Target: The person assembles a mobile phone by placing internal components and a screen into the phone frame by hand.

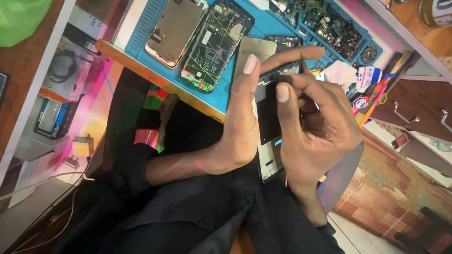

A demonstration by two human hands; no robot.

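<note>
My left hand (246, 123) grips a dismantled phone frame (268, 144) from its left side, thumb raised and index finger stretched across its top edge. My right hand (317, 136) holds the same frame from the right, with its thumb pressing on a black flat part (268, 118) set into the frame. The frame is held upright over my lap, in front of the blue work mat (263, 27).
On the blue mat lie two opened phones (175, 26) (215, 42), a bare metal plate (249, 49) and a heap of small circuit parts (327, 24). Tools and a glue tube (370, 77) lie at the mat's right end. Wooden drawers (420, 107) stand right; a green bag (18, 8) top left.
</note>
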